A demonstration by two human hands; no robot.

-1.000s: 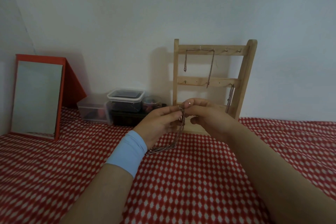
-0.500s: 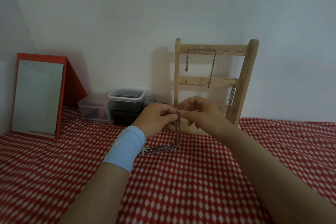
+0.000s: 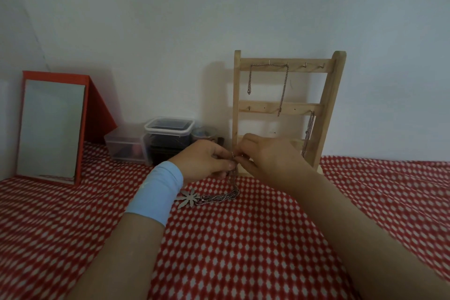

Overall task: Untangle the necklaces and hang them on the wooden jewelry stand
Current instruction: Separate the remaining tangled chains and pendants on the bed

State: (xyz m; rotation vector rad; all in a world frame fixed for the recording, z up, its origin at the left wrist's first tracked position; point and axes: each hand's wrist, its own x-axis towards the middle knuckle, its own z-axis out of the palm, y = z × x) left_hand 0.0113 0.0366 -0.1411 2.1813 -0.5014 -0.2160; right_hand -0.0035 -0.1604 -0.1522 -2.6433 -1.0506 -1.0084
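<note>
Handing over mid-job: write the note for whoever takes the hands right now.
Left hand: pinches the top end of the pendant necklace.
Right hand: pinches the same spot, fingertips against the left's, in front of the wooden stand.
Necklace: chain hangs from the grip; its lower loop and the leaf pendant lie on the checked cloth.
Done: top chain draped over top-rail hooks; side chain hangs from the middle rail's right hook.
Left: finish freeing this necklace and hang it; any knot is too small to see.
</note>
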